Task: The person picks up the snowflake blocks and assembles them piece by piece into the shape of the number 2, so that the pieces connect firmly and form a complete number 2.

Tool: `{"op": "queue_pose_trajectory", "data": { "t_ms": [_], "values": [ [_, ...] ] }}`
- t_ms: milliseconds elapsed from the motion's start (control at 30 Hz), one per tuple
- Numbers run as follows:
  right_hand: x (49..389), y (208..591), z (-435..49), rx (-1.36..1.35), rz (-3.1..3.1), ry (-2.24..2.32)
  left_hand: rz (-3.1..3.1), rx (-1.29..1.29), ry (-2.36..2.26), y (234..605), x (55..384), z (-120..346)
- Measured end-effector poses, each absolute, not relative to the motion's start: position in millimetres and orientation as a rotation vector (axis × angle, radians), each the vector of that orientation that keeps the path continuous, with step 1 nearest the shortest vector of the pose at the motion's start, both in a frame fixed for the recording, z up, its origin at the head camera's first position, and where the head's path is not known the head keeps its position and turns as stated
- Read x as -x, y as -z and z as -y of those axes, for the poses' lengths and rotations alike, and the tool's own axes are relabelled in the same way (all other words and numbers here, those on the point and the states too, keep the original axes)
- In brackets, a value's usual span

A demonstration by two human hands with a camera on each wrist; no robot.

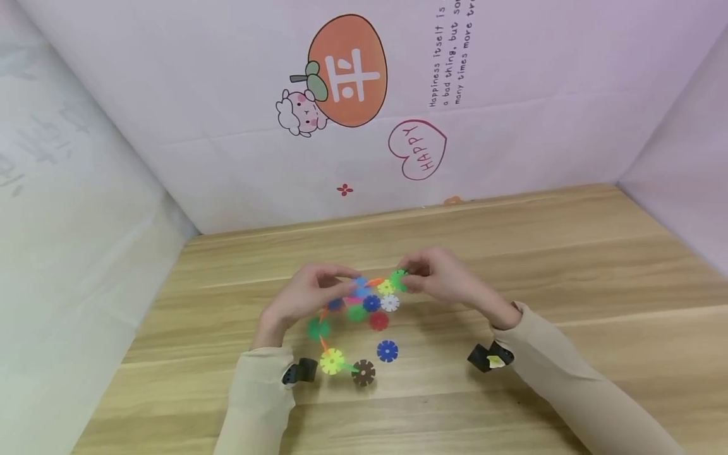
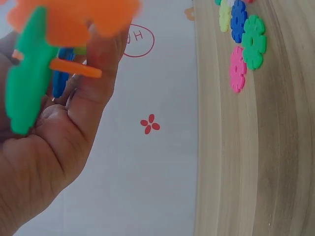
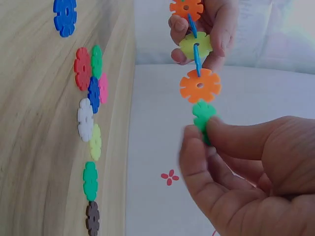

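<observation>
A chain of slotted plastic snowflake discs hangs from my left hand (image 1: 309,294), which grips it between thumb and fingers. In the right wrist view, a yellow disc (image 3: 196,45) sits by those fingers, joined through an edge-on blue one to an orange disc (image 3: 200,85). My right hand (image 3: 246,167) pinches a small green disc (image 3: 203,115) between thumb and index finger, right at the orange disc's lower edge. Closer to the left wrist, the chain runs through another green disc (image 2: 30,73) and a yellow-green disc (image 1: 332,361) to a brown disc (image 1: 364,373).
Loose discs lie on the wooden table (image 1: 569,265) under the hands: a blue one (image 1: 387,351), a red one (image 1: 379,321), a white one (image 1: 390,303) and several others. A printed cloth wall (image 1: 239,170) stands along the back edge, with cloth on both sides.
</observation>
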State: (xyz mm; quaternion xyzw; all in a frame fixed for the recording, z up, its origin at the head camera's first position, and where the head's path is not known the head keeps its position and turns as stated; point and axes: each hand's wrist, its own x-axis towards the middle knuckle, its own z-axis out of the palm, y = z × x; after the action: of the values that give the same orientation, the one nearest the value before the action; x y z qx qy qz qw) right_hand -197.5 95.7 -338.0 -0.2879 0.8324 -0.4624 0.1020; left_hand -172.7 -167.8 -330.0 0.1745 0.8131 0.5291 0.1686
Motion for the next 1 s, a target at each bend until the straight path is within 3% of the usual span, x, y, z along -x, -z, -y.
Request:
{"op": "queue_pose_trajectory", "data": {
  "t_ms": [1000],
  "values": [
    [197.2, 340.9, -91.7, 0.822, -2.482, 1.478, -2.368, -0.557, -1.482, 330.3, 169.2, 159.3]
  ]
}}
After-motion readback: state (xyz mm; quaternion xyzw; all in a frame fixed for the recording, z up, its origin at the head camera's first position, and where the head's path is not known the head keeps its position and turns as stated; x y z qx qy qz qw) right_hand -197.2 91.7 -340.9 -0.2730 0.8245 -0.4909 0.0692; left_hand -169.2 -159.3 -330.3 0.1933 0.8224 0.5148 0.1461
